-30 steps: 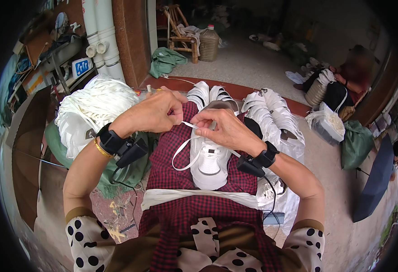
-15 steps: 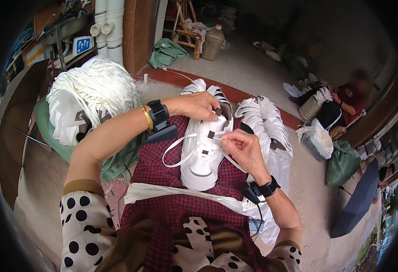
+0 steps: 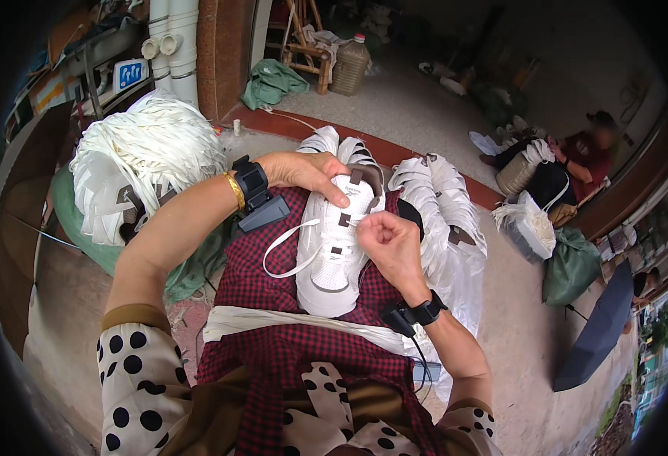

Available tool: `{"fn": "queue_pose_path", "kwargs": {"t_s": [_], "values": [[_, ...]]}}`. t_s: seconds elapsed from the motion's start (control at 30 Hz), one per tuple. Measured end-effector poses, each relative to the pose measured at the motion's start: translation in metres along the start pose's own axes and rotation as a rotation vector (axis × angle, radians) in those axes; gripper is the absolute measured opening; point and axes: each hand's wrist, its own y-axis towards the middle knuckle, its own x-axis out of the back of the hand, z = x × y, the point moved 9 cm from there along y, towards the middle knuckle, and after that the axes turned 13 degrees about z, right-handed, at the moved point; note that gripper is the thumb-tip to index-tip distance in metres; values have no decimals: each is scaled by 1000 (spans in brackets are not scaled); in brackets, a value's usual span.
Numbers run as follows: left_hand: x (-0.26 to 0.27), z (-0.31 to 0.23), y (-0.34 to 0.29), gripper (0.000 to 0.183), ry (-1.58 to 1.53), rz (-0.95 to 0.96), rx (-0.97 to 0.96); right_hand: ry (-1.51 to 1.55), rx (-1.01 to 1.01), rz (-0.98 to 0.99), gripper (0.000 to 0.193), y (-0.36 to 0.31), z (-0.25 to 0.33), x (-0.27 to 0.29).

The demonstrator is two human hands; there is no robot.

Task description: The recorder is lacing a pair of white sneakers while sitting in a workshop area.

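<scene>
A white sneaker point(image 3: 327, 301) with dark brown tabs lies on my lap, its toe towards me. My left hand point(image 3: 309, 172) is closed on the upper left of the shoe, the thumb pressing on its tongue point(image 3: 353, 194). By the right side of the lacing, my right hand point(image 3: 391, 247) pinches a white shoelace point(image 3: 354, 219) with curled fingers. The lace runs across the shoe, and a loose loop point(image 3: 270, 258) of it hangs off the left side. A red and black checked apron point(image 3: 258, 270) lies beneath the shoe.
Rows of nested white shoes point(image 3: 431, 191) stand just beyond my lap. At left, a big bundle of white laces point(image 3: 147, 140) tops a green sack point(image 3: 68, 199). A person point(image 3: 585, 156) sits at far right near a dark umbrella point(image 3: 598, 334) and a green bag point(image 3: 569, 266).
My left thumb has come down onto the tongue, which now shows more fully. My right hand has shifted slightly up and left, its fingers more curled.
</scene>
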Motion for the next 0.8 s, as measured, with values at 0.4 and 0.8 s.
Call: {"fn": "queue_pose_path", "kwargs": {"t_s": [0.4, 0.8], "values": [[-8, -6, -8, 51, 33, 48, 7, 94, -72, -73, 7, 2, -14, 0], [-7, -7, -9, 53, 78, 11, -8, 24, -51, 212, 6, 16, 8, -4]]}}
